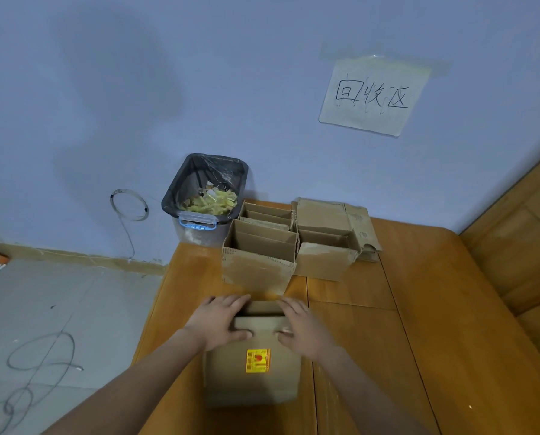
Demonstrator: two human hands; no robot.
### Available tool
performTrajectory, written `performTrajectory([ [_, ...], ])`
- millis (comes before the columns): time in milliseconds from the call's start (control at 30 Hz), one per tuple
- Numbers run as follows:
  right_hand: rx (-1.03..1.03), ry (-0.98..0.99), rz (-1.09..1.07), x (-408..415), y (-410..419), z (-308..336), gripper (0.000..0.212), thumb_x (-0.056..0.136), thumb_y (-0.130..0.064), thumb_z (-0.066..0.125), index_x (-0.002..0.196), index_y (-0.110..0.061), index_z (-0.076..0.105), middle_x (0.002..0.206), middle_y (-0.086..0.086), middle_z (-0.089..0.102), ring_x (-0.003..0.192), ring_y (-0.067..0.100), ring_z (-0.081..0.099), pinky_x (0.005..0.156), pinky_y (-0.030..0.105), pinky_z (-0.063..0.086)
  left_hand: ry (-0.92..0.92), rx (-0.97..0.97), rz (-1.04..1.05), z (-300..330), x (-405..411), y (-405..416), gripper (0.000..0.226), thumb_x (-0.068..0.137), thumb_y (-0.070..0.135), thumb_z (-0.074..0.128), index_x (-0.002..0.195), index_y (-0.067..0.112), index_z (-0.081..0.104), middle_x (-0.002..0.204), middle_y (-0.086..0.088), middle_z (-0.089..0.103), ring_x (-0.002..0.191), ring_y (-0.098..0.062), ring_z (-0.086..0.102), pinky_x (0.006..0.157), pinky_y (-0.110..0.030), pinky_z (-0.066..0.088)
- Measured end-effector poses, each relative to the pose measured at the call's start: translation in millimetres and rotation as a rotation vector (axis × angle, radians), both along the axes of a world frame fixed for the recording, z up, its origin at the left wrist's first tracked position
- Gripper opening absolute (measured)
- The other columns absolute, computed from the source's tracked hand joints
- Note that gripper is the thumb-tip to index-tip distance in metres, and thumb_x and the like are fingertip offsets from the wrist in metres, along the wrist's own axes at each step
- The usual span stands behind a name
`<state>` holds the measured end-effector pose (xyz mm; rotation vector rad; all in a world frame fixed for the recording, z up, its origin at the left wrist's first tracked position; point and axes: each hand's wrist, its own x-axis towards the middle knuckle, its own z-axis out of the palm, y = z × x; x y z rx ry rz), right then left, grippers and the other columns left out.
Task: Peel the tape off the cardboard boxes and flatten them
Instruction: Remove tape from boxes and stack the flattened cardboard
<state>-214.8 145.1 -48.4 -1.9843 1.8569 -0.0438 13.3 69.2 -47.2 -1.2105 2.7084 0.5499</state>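
A brown cardboard box (253,381) with a yellow and red sticker stands near me on the wooden table (419,324). My left hand (221,321) grips its top left edge, thumb on the near face and fingers over the rim. My right hand (300,324) grips the top right edge the same way. Behind it stand three open cardboard boxes: a front one (259,265), one behind it (267,213) and one at the right (325,246) with torn flaps.
A bin (206,196) lined with a black bag, holding yellowish tape scraps, sits on the floor by the table's far left corner. A handwritten paper sign (374,95) is taped to the wall. Cables lie on the grey floor (42,324) at left. Wooden furniture (519,230) rises at right.
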Motion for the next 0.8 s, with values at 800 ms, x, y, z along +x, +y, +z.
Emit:
performTrajectory([
  [800, 0.109, 0.129, -0.175, 10, -2, -90, 0.062, 0.102, -0.037, 0.034, 0.154, -0.019, 0.004, 0.162, 0.000, -0.008, 0.147, 0.019, -0.015, 0.120, 0.043, -0.001, -0.168, 0.220, 0.104, -99, -9, 9, 0.073, 0.100, 0.055, 0.031, 0.154, 0.029, -0.009, 0.160, 0.002, -0.021, 0.148, -0.022, -0.018, 0.120, -0.045, 0.000],
])
